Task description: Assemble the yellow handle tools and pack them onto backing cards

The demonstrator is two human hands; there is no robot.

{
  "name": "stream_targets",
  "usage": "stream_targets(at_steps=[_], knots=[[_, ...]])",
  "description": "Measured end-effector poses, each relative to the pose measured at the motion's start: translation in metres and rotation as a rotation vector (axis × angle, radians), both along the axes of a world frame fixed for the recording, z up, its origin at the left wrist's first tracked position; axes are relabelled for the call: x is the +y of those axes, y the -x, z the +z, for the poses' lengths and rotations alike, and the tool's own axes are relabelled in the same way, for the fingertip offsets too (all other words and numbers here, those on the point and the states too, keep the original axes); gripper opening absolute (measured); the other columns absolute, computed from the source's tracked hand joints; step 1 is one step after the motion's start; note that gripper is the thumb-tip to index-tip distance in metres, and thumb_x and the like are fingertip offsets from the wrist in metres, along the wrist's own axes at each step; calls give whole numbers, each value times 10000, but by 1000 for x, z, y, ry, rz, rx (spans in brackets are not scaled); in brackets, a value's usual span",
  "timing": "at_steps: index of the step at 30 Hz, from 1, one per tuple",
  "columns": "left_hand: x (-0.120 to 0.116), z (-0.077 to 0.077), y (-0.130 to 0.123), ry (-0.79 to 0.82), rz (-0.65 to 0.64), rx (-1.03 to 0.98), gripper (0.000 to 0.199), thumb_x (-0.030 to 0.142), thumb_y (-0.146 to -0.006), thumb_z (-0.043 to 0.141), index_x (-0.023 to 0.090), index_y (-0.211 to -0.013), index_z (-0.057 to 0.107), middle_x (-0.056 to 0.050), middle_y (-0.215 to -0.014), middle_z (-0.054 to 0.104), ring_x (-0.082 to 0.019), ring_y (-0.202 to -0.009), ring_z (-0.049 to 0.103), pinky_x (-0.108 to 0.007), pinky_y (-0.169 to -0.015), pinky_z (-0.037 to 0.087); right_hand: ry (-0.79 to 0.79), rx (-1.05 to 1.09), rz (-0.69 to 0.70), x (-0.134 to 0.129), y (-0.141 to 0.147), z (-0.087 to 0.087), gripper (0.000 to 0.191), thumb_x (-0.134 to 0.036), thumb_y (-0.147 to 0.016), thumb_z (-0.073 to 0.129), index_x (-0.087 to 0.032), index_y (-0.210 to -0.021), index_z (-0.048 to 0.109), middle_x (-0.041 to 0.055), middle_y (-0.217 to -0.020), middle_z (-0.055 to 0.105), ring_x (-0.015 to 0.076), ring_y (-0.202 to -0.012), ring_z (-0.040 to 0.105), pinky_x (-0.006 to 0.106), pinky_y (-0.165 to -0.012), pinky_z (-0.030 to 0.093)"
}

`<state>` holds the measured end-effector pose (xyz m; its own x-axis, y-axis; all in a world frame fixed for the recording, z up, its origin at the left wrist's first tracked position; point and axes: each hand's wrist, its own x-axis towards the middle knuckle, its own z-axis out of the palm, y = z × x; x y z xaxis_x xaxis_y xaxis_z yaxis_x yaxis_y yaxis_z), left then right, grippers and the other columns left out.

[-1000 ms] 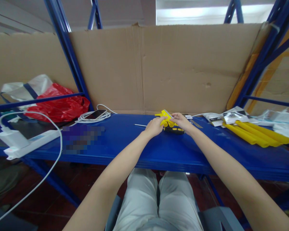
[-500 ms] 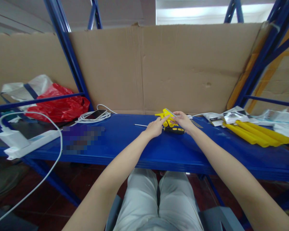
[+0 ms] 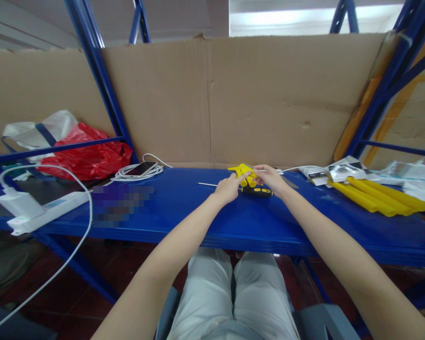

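A small yellow plastic piece (image 3: pixel 242 170) is held between both hands, just above the blue table (image 3: pixel 184 212). My left hand (image 3: pixel 227 188) grips its left side, the index finger stretched along it. On the right, my right hand (image 3: pixel 268 178) pinches the same piece with its fingertips. Beneath the hands lies a screwdriver with a black and yellow handle (image 3: pixel 262 192); its thin shaft points left, partly hidden by my left hand. A flat grey metal strip (image 3: pixel 289 182) rests right of my right hand.
Several yellow sleeves (image 3: pixel 382 196) and silver packets (image 3: pixel 345 171) lie at the right. On the left are a phone (image 3: pixel 142 168) on a coiled white cable, a white power strip (image 3: pixel 53 210) and a red bag (image 3: pixel 88 153). Cardboard (image 3: pixel 269 99) stands behind.
The yellow piece has tilted, and its raised upper right part now sits lower. Both hands keep nearly the same place, still on it.
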<state>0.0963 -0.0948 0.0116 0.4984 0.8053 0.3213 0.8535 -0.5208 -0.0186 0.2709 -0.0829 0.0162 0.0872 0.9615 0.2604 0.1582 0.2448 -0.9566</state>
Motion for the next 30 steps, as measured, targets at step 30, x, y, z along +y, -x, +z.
stream_targets(at_steps=[30], knots=[[11,-4,3,57,-76,-31,637,132,-896,380,355,-1482,271,-80,-1148,588,-226,-1026,611,-327,-877,461,-9,-87,73,5,-11,-1,146,-303,-897,542,-166,-872,586,2,-601,614,76,-441,488,196,-485,432]])
